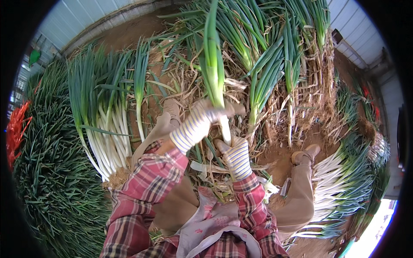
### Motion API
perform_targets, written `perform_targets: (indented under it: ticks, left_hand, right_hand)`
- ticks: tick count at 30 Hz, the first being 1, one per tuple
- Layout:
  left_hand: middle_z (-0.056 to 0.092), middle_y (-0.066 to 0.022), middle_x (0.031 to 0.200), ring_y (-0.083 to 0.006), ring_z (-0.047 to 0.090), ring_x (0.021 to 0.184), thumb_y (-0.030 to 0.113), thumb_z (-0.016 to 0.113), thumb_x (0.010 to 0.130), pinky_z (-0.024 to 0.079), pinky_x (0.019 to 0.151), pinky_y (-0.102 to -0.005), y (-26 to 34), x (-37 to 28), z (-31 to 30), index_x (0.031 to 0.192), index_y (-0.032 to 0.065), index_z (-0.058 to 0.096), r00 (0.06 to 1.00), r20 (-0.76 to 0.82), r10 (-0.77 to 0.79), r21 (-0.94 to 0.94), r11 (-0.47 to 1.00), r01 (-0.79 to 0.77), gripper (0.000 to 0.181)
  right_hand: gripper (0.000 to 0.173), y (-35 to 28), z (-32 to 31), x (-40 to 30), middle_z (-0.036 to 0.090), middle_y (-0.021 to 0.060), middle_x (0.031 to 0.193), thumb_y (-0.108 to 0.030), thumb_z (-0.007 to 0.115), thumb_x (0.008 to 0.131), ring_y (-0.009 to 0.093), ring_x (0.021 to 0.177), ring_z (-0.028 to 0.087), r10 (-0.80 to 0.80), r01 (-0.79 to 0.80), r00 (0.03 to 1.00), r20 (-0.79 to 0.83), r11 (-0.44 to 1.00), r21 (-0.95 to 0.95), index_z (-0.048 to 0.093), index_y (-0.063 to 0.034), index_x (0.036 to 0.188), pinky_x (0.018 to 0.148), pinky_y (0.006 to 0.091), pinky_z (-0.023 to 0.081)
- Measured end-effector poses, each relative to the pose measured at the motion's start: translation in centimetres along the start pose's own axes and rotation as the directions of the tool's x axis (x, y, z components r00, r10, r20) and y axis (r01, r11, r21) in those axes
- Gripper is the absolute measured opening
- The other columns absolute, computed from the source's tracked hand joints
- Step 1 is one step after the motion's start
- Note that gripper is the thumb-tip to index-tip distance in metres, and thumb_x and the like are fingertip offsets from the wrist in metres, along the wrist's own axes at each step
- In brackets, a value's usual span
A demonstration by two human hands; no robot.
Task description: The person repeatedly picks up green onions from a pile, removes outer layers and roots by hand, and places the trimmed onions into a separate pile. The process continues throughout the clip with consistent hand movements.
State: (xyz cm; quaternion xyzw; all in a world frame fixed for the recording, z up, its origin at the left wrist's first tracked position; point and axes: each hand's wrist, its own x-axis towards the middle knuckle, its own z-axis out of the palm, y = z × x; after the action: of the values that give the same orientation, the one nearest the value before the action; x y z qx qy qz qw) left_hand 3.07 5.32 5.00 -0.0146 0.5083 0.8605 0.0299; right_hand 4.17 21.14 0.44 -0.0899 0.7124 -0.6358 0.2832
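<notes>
A green onion stands upright before me, its green leaves up and its white shaft down. My right hand, in a striped knit glove, grips the low end of that shaft. Higher up, my left hand in a matching glove crosses in front of the stalk. Its fingers are blurred, so whether they close on the stalk or on a dry outer leaf is unclear. Dry leaves and trimmings lie on the ground below both hands.
Cleaned green onions lie in a row at left, beside a dense green pile and red plastic twine. Uncleaned onions with dry leaves and roots are heaped ahead. More white-stemmed onions lie at right, past my shoe.
</notes>
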Motion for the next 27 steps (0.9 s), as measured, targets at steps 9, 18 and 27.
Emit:
perform_targets:
  ticks: [9, 18, 27]
  left_hand:
    - [0.064, -0.0159, 0.108, -0.0269, 0.063, 0.100, 0.015, 0.072, 0.078, 0.050, 0.091, -0.0433, 0.4, -0.1, -1.3, 0.118, -0.0011, 0.054, 0.995, -0.095, 0.020, -0.196, 0.980, -0.038, 0.047]
    - [0.065, -0.0129, 0.101, -0.0267, 0.066, 0.090, 0.016, 0.068, 0.082, 0.054, 0.083, -0.0465, -0.2, -0.1, -2.5, 0.114, -0.0005, 0.055, 0.996, -0.093, -0.005, -0.442, 0.896, -0.037, 0.038]
    - [0.066, -0.0111, 0.089, -0.0203, 0.067, 0.076, 0.016, 0.063, 0.086, 0.059, 0.071, -0.0387, 1.2, 1.0, -5.5, 0.106, -0.0024, 0.059, 0.994, 0.033, 0.100, -0.464, 0.883, -0.073, 0.027]
  right_hand:
    - [0.026, -0.7, -0.7, -0.5, 0.061, 0.0078, 0.065, -0.014, 0.069, 0.079, 0.011, 0.055, 0.052, -0.083, 0.074, 0.996, -0.039, 0.980, -0.186, 0.061, 0.0039, 0.096, 0.052, 0.0295, 0.045]
    - [0.023, -2.0, 1.0, 0.6, 0.066, 0.0079, 0.080, -0.012, 0.067, 0.083, 0.011, 0.068, 0.059, -0.228, 0.243, 0.953, -0.200, 0.969, 0.049, 0.066, 0.0059, 0.098, 0.062, 0.0222, 0.049]
    - [0.015, 4.4, -2.4, -2.7, 0.064, 0.0147, 0.065, -0.014, 0.059, 0.082, 0.027, 0.056, 0.062, -0.322, 0.148, 0.924, -0.208, 0.800, -0.582, 0.065, -0.0009, 0.079, 0.056, 0.0356, 0.050]
